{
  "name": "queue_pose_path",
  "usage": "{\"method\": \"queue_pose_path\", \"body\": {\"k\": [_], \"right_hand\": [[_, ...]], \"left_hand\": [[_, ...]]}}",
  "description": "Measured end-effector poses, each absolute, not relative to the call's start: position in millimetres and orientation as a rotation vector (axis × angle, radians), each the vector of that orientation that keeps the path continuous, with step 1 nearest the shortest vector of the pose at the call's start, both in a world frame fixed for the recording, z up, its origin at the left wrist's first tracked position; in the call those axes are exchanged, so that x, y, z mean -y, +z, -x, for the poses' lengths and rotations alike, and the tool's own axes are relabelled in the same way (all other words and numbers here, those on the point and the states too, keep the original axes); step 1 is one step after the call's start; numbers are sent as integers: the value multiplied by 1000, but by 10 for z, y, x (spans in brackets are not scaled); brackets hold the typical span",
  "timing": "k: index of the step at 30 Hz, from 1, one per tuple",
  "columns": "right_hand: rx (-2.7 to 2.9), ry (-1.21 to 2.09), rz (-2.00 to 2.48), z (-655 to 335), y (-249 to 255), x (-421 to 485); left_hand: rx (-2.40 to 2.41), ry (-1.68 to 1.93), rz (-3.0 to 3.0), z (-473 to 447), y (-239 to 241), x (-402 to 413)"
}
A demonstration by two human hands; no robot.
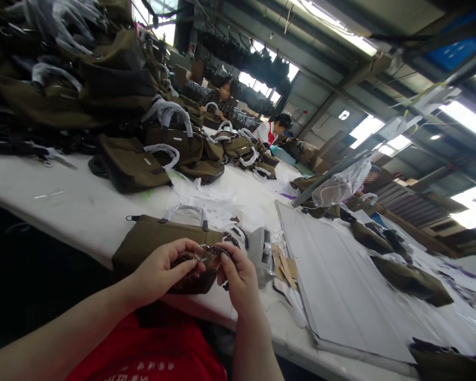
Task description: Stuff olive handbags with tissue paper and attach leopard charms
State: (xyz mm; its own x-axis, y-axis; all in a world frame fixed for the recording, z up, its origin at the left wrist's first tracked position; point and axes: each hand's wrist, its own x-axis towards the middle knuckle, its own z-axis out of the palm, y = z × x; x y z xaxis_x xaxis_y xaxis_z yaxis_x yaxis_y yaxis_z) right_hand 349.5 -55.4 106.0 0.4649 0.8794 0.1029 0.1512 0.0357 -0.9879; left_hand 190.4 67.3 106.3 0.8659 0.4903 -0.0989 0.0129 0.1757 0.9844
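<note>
A metal ring (201, 253) is pinched between the thumb and fingers of my left hand (170, 267). Joined to the ring is a short dark braided strap (218, 251), which the fingers of my right hand (238, 272) hold closed. Both hands are close together above an olive handbag (143, 241) that lies on the table at its near edge. The bag's handle (186, 214) is wrapped in white material. My hands hide part of the bag's front and the lower end of the strap.
Olive handbags (130, 161) are piled at the left and along the white table (83, 206). A grey container (262, 254) stands right of my hands, beside a large pale board (353, 286). Co-workers (267, 132) are at the far side. A pole (333, 172) slants over the table.
</note>
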Motion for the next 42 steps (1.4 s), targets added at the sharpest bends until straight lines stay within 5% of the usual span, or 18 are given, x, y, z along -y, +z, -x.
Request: {"method": "queue_pose_path", "body": {"k": [17,23,28,33,38,42], "right_hand": [[1051,766,1473,-3426,1074,575],[1430,267,1500,-3301,1276,643],[1516,313,1438,-3196,1338,679],[1435,293,1459,-3189,1260,660],[1124,500,1617,-3203,1163,647],[1070,542,1652,-3165,1164,592]], "left_hand": [[-208,-11,-781,-1723,1076,-664],[-148,11,-696,-1675,1040,-646],[-119,50,-633,-1685,963,-642],[-219,17,-961,-1741,964,-588],[-312,501,-1672,-1718,1156,-591],[-291,481,-1892,-1696,1279,-542]]}}
